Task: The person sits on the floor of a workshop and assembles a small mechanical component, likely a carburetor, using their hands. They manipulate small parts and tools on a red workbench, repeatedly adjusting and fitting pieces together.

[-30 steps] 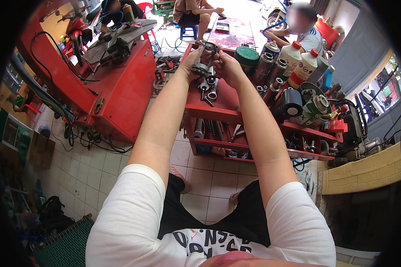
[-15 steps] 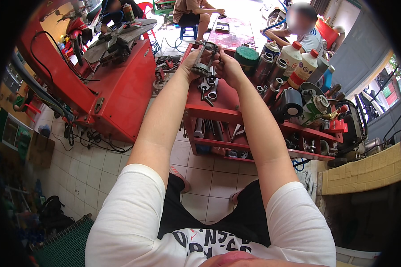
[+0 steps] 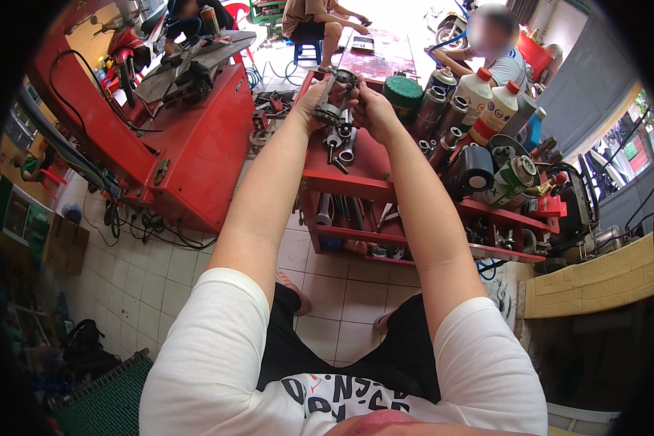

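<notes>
Both hands grip one metal part [image 3: 334, 98] above the red surface [image 3: 363, 163]. Its long axis tilts up-right from the left hand [image 3: 314, 102] at its lower end toward the right hand [image 3: 369, 109], fingers closed on it.

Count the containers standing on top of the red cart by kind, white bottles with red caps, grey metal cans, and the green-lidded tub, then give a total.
White bottles with red caps: 2
Grey metal cans: 3
Green-lidded tub: 1
Total: 6, on the red cart, beside the metal part held in the left hand and right hand.
</notes>
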Demonstrator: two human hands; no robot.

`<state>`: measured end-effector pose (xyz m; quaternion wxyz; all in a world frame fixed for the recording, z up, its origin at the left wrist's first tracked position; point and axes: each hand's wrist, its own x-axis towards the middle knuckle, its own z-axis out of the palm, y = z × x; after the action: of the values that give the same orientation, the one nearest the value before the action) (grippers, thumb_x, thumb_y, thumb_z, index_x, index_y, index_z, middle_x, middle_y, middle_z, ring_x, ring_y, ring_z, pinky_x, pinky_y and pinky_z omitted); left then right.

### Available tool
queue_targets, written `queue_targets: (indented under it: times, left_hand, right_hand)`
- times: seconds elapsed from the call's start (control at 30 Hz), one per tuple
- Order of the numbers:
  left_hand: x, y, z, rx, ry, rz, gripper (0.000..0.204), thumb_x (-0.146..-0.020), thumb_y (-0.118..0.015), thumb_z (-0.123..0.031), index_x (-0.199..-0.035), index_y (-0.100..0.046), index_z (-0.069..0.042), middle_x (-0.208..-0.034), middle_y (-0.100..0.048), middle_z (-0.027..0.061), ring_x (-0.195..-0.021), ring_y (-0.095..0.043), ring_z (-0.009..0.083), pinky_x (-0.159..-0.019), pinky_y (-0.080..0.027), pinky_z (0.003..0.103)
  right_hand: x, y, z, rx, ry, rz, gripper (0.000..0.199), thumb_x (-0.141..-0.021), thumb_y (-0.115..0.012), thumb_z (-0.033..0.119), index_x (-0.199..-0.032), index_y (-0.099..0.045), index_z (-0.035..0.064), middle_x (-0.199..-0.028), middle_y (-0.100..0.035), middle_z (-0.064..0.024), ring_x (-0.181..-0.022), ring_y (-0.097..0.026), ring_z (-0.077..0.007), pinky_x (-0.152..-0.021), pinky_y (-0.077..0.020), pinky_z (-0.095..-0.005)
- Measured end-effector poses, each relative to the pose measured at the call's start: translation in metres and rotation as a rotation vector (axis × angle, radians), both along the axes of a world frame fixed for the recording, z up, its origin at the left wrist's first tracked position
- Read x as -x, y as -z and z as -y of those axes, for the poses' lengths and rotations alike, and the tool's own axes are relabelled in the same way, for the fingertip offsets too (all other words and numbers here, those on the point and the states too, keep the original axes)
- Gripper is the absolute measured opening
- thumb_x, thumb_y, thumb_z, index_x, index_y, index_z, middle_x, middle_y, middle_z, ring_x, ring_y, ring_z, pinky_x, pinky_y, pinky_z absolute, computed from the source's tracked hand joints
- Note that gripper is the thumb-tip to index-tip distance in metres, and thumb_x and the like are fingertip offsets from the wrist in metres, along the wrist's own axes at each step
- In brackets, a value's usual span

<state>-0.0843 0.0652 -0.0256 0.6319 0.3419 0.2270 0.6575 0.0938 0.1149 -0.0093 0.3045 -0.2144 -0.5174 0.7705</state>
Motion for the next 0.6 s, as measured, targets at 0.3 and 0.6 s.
queue_targets:
  times: [0.3, 0.6]
  left_hand:
    - [0.002, -0.001, -0.001, -0.041, 0.066, 0.0, 0.036, -0.099, -0.06, -0.011, -0.133, -0.06, 0.002, -0.11, -0.073, 0.0134, -0.094, -0.074, 0.0195, -0.082, -0.065, 0.032]
    - [-0.005, -0.014, 0.007, -0.009, 0.037, 0.025, 0.035, -0.098, -0.063, -0.014, -0.128, -0.06, 0.003, -0.106, -0.074, 0.0137, -0.087, -0.075, 0.0203, -0.075, -0.065, 0.029]
  right_hand:
    - [0.005, -0.002, 0.0, 0.151, 0.05, -0.076, 0.033, -0.108, -0.051, 0.044, -0.098, -0.064, 0.015, -0.067, -0.053, 0.0076, -0.054, -0.044, -0.0065, -0.053, -0.0349, -0.0253]
    - [-0.002, 0.004, -0.011, -0.008, -0.128, -0.123, 0.012, -0.102, -0.061, 0.026, -0.11, -0.063, 0.0163, -0.08, -0.06, 0.0073, -0.066, -0.055, -0.0077, -0.06, -0.0425, -0.0279]
